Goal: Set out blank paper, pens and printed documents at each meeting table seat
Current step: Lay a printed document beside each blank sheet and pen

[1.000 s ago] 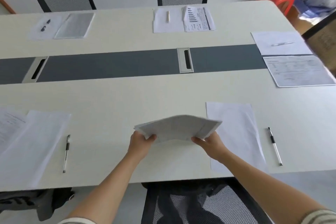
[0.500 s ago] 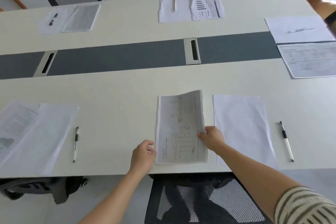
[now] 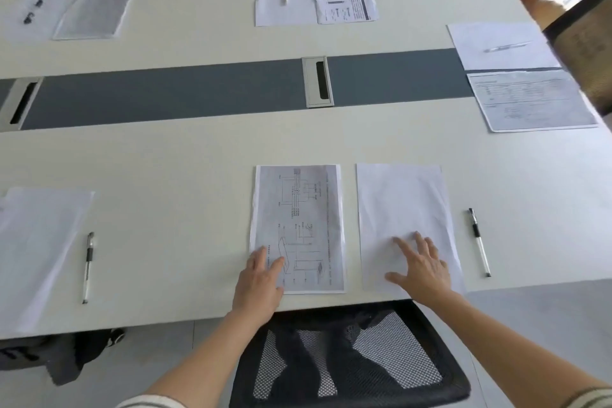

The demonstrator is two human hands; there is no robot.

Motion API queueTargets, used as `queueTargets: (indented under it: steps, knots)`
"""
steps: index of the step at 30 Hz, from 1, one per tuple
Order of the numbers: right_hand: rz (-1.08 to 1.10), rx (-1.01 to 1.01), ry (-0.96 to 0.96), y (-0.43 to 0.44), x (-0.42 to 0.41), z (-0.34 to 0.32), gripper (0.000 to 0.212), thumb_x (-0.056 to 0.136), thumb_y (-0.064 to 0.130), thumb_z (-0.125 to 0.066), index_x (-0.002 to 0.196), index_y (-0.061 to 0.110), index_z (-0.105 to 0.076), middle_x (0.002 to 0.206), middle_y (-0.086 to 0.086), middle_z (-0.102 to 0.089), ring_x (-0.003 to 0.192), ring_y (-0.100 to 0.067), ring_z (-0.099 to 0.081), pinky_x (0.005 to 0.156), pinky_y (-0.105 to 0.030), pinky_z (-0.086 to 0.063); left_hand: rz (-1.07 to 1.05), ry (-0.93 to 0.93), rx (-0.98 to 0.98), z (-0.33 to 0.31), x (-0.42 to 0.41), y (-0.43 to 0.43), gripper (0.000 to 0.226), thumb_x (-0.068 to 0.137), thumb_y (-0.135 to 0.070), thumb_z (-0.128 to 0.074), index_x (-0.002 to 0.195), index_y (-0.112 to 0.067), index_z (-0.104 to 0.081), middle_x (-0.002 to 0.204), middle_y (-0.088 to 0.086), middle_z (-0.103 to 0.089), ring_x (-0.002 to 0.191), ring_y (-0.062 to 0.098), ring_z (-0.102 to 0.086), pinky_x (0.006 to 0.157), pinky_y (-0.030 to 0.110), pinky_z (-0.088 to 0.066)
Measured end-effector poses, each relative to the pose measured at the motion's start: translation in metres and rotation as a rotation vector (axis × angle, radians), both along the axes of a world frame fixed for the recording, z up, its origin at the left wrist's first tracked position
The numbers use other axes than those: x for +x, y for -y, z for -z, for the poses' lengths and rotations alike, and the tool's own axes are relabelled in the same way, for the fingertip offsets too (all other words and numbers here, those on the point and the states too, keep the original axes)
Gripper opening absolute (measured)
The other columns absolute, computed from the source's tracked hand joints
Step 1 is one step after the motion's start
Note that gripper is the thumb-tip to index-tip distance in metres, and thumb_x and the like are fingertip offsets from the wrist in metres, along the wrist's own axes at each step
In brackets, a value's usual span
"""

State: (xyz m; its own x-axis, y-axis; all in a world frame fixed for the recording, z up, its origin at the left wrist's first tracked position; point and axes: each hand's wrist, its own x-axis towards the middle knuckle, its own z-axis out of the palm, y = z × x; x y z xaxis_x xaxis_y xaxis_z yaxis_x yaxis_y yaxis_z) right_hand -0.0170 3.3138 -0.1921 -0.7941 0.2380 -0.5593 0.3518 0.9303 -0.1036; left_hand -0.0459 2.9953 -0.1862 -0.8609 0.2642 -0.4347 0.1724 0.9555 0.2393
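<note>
You are pressing your left hand flat on the printout and your right hand on the blank sheet, both open and seemingly gripping nothing, squaring them beside the pen.

I'm looking at an office meeting room: a long white counter with a grey centre strip and cable hatch, mesh chairs around it, papers and pens at each seat.

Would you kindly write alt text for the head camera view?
Left hand rests flat on a printed document, right hand on a blank sheet, a pen beside it, on a white meeting table.
</note>
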Motion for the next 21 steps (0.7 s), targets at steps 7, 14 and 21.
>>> queueTargets:
  steps: [7,14,21]
  knots:
    - [-0.051,-0.020,-0.020,0.006,-0.009,0.009,0.082,0.082,0.060,-0.060,0.150,0.044,-0.018,0.164,-0.003,0.002,0.151,-0.028,0.000,0.115,-0.048,-0.028,-0.006,-0.020,-0.059,0.008,0.007,-0.013,0.062,0.092,-0.035,-0.055,0.147,-0.024,-0.030,0.156,0.015,-0.014,0.145,0.031,-0.016,0.107,0.036,-0.041]
    - [-0.072,-0.032,-0.034,0.011,-0.012,0.005,0.080,0.083,0.058,-0.062,0.150,0.044,-0.020,0.164,-0.003,0.001,0.151,-0.028,0.002,0.115,-0.047,-0.026,-0.029,-0.001,-0.040,0.010,0.008,-0.015,0.062,0.092,-0.036,-0.056,0.147,-0.028,-0.028,0.158,0.014,-0.011,0.147,0.029,-0.011,0.110,0.037,-0.037]
    - [-0.089,-0.034,-0.027,0.009,-0.013,0.005,0.081,0.083,0.058,-0.060,0.150,0.043,-0.017,0.164,-0.003,0.003,0.151,-0.027,0.003,0.116,-0.047,-0.025,-0.023,0.003,-0.032,0.011,0.009,-0.013,0.062,0.091,-0.035,-0.057,0.147,-0.029,-0.029,0.158,0.012,-0.012,0.147,0.029,-0.011,0.111,0.038,-0.035]
